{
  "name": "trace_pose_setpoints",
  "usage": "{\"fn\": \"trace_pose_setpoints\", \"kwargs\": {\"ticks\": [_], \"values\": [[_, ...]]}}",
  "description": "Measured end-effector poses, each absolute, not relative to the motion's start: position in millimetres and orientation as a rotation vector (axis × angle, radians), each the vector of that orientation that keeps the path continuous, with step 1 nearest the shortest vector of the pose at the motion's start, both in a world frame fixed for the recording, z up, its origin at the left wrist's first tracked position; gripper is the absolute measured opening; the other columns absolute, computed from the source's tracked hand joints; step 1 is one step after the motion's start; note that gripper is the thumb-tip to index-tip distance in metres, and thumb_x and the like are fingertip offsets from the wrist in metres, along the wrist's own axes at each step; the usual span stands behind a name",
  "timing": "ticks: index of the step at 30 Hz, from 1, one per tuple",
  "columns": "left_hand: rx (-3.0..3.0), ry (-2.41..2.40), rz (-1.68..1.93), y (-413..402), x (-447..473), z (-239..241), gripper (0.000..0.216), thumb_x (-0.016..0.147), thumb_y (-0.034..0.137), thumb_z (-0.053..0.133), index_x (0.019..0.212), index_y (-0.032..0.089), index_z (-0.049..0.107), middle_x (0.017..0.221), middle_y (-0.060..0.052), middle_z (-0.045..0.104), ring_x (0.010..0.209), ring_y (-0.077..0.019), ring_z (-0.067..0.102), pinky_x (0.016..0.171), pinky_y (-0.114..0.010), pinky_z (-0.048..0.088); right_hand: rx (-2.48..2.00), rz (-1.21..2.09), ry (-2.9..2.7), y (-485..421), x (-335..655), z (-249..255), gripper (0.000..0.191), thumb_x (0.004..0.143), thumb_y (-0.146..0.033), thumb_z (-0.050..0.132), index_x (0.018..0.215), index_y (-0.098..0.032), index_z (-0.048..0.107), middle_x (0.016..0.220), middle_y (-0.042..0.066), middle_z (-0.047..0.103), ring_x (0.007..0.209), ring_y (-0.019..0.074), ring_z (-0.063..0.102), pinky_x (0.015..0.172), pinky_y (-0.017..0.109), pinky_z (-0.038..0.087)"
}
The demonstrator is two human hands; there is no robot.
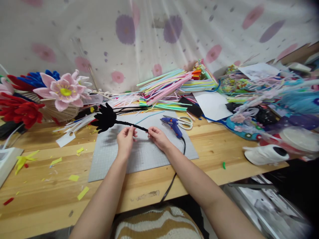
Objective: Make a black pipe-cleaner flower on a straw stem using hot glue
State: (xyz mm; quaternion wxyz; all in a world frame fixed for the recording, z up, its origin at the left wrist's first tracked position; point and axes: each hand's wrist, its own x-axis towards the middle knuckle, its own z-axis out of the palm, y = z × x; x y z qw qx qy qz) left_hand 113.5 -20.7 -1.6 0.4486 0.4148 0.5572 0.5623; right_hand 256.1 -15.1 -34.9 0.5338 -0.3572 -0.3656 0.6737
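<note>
A black pipe-cleaner flower [106,118] is held sideways above the grey cutting mat [147,161], its petalled head to the left and its fuzzy stem running right. My left hand [126,137] pinches the middle of the stem between thumb and fingers. At the stem's right end, my right hand [157,136] grips it with closed fingertips. Just beyond my right hand lies a blue glue gun [172,125], its black cord trailing over the table's front edge. White-handled scissors [185,123] rest beside it.
Bundles of coloured pipe cleaners [171,88] fill the back of the wooden table [206,166]. Pink, red and blue flowers [66,91] stand at left, near yellow scraps [74,178]. White paper [213,105], a white spool [265,154] and plastic-wrapped pieces crowd the right.
</note>
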Motion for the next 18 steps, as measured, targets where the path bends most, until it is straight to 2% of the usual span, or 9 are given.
{"fn": "trace_pose_setpoints", "kwargs": {"ticks": [7,11,18], "values": [[1.054,1.436,1.394,-20,108,-1,0.03,0.065,0.042,0.061,0.07,0.013,0.056,0.062,-0.002,0.059,0.053,-0.0108,0.055,0.043,-0.022,0.047,-0.872,1.566,-0.994,-16,258,-40,0.023,0.064,-0.036,0.067,0.068,-0.018,0.055,0.058,-0.005,0.045,0.055,0.006,0.038,0.056,0.021,0.028],[1.127,1.398,1.337,-23,108,-3,0.027,0.064,0.037,0.062,0.075,0.012,0.06,0.063,-0.003,0.061,0.055,-0.0116,0.057,0.045,-0.023,0.049,-0.873,1.56,-0.972,-15,259,-39,0.024,0.063,-0.038,0.067,0.068,-0.018,0.055,0.059,-0.005,0.046,0.056,0.0065,0.039,0.057,0.021,0.028],[0.965,1.39,1.328,-29,107,6,0.027,0.058,0.034,0.068,0.07,0.011,0.061,0.064,-0.005,0.063,0.058,-0.0137,0.06,0.046,-0.023,0.048,-0.893,1.552,-0.97,-15,261,-37,0.026,0.06,-0.039,0.068,0.067,-0.018,0.055,0.058,-0.005,0.046,0.056,0.0069,0.039,0.056,0.021,0.028]]}}
